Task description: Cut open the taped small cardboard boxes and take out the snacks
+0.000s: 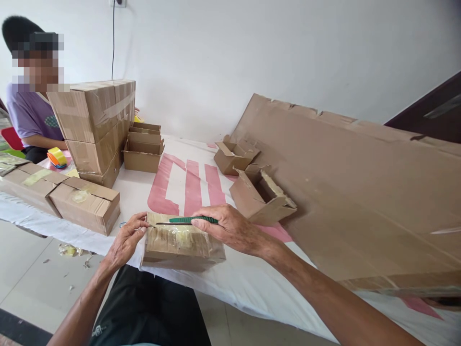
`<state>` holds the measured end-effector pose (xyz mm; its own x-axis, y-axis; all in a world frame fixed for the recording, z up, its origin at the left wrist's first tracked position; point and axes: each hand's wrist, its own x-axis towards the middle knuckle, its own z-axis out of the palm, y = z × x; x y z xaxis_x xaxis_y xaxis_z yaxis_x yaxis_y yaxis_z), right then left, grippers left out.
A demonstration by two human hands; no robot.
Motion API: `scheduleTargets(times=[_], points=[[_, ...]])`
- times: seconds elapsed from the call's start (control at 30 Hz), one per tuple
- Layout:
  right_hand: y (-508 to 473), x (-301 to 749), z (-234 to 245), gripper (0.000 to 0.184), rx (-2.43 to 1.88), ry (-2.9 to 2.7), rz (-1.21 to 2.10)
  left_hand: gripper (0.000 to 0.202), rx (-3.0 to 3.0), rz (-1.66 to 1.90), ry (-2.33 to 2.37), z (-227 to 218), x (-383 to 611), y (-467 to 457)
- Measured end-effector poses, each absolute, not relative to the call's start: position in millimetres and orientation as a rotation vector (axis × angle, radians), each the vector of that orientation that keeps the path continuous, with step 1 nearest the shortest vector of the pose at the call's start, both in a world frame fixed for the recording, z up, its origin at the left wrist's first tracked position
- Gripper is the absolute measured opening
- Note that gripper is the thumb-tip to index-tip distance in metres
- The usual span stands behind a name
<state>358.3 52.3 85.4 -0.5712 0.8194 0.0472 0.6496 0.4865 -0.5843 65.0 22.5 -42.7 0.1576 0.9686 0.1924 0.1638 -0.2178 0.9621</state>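
A small taped cardboard box [180, 246] lies at the near edge of the table [237, 283] in front of me. My left hand [127, 240] holds its left end with curled fingers. My right hand [230, 228] grips a green-handled knife [187, 220], laid flat along the box's top far edge with the blade pointing left toward my left fingertips.
Two open empty boxes [261, 194] sit just beyond my right hand. A big cardboard sheet [360, 192] covers the right side. Taped long boxes [84, 204], a stack of cartons [97, 129] and small open boxes [143, 154] stand left. Another person [29, 110] sits far left by a tape roll [56, 157].
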Motion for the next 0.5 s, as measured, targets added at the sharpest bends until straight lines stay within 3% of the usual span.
scheduleTargets(times=[0.23,0.5], points=[[53.5,358.8,90.0,0.040,-1.246,-2.460,0.731,0.015,1.658,1.063,1.271,-31.2,70.3,19.1],[57.8,348.4,94.5,0.034,-1.253,-2.601,0.594,0.042,1.712,1.006,1.280,-28.4,69.5,20.5]])
